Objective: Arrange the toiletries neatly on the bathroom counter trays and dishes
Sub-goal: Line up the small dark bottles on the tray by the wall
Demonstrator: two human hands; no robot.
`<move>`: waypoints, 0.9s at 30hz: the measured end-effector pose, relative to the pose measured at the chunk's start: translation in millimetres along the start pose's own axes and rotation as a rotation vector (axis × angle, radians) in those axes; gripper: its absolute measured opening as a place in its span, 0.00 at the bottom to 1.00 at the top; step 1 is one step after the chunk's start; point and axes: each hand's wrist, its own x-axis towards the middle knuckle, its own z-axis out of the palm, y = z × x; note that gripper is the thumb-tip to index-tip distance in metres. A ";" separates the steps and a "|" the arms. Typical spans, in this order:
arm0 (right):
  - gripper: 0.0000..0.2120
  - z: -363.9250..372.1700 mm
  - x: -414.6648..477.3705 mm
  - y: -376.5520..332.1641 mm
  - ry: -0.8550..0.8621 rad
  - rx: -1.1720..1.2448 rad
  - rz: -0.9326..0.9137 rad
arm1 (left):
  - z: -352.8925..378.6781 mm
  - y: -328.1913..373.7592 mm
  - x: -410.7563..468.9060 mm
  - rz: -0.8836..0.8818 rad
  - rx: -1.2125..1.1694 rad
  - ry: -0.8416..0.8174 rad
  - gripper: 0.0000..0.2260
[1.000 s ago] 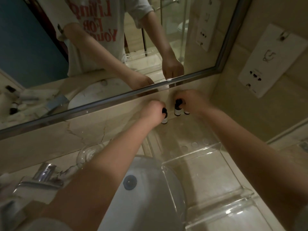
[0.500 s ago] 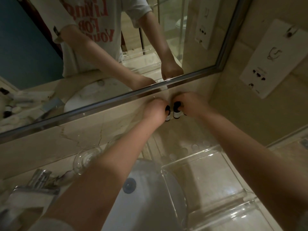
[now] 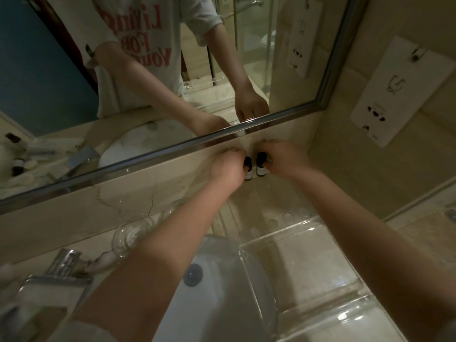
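Two small white bottles with black caps stand side by side at the back of the counter, just under the mirror frame. My left hand point(image 3: 228, 166) is closed around the left bottle point(image 3: 248, 167). My right hand point(image 3: 283, 160) grips the right bottle point(image 3: 260, 165) at its cap. Both bottles are upright and nearly touching. A clear acrylic tray point(image 3: 303, 225) lies on the counter in front of them; whether the bottles stand on its far end I cannot tell.
A white sink basin point(image 3: 222, 292) with a round drain sits below my arms. A clear glass dish point(image 3: 133, 233) rests left of the tray, a chrome faucet point(image 3: 64, 264) further left. A wall socket plate point(image 3: 394, 92) is at right. The mirror point(image 3: 148, 70) reflects more toiletries at left.
My left hand has brought its bottle rightward until it stands right beside the bottle in my right hand. The view has shifted slightly.
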 end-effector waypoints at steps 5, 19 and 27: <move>0.15 -1.8 -19.6 -8.3 0.036 -0.031 0.022 | -17.3 -8.0 -26.4 0.011 0.026 0.023 0.15; 0.21 0.8 -127.7 -98.0 0.157 -0.077 -0.042 | -59.6 -44.3 -171.0 -0.124 0.082 0.085 0.17; 0.20 23.4 -178.0 -186.4 0.120 -0.038 -0.114 | -69.6 -97.2 -255.1 -0.215 0.001 0.141 0.16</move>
